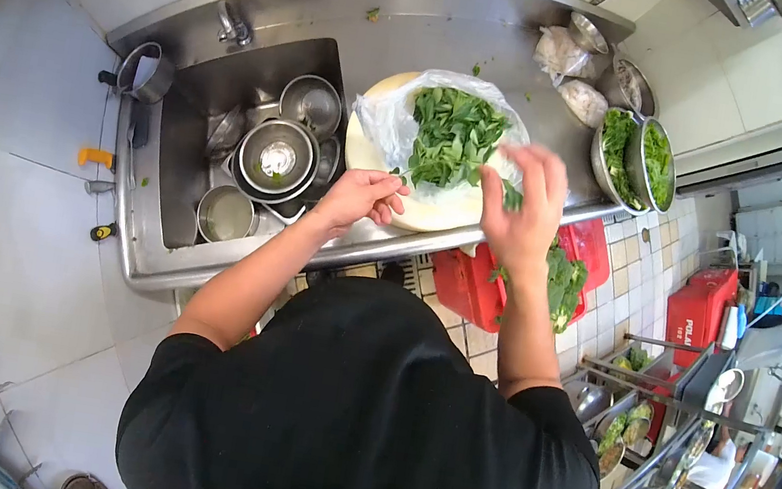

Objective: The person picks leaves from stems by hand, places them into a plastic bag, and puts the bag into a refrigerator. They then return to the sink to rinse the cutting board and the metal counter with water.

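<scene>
A heap of green leaves (455, 131) lies on a clear plastic bag (383, 132), spread over a round, cream-coloured cutting board (431, 216) at the counter's front edge. My left hand (362, 202) is at the board's left side, thumb and forefinger pinched on a small leaf sprig (402, 176). Over the board's right side, my right hand (526, 204) has its fingers apart, slightly blurred. A few dark green leaves (511, 197) show beside its thumb and palm, overlapped by the hand.
To the left, a sink (188, 128) holds several metal pots and bowls. Metal bowls of greens (617, 152) stand at the counter's right end, near bagged items (563, 56). Below the counter edge, a red crate (468, 286) holds leafy stems (561, 288). Shelving with food trays stands right.
</scene>
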`<state>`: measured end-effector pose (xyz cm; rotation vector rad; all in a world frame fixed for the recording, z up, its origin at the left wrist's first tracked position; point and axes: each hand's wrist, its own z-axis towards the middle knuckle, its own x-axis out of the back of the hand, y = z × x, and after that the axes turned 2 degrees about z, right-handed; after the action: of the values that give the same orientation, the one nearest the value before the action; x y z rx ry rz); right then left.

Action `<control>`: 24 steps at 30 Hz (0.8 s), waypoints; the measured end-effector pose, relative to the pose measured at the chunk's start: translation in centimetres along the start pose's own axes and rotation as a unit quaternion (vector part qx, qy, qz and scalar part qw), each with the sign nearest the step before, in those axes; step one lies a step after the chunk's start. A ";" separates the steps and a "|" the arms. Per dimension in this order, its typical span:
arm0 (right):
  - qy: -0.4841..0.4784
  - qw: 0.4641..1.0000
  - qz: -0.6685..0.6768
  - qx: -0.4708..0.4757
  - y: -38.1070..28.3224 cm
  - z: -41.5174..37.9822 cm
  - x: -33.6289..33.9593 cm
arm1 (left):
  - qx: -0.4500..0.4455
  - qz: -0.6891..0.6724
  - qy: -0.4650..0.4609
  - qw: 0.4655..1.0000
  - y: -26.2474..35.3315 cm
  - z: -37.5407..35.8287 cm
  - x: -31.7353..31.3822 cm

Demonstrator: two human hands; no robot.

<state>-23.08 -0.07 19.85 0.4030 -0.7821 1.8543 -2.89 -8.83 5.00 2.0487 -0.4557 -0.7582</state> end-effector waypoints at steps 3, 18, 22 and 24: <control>-0.247 0.935 0.184 -0.179 0.9 -3.5 0.0 | 0.007 -0.055 -0.025 0.998 -0.1 1.3 -1.5; -0.171 0.525 0.669 -0.497 9.7 -9.1 -12.0 | -0.050 -0.079 0.024 0.995 -1.6 8.6 -5.6; -0.195 0.474 0.714 -0.477 9.6 -9.9 -12.8 | -0.045 -0.085 0.053 0.994 -1.9 8.4 -5.8; -0.203 0.467 0.723 -0.466 9.7 -11.3 -13.5 | -0.047 -0.085 0.053 0.994 -2.6 8.2 -5.4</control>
<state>-25.48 -4.18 0.33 -0.9546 -2.9190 2.1716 -12.33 -9.39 1.19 2.0454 -0.1828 -0.7519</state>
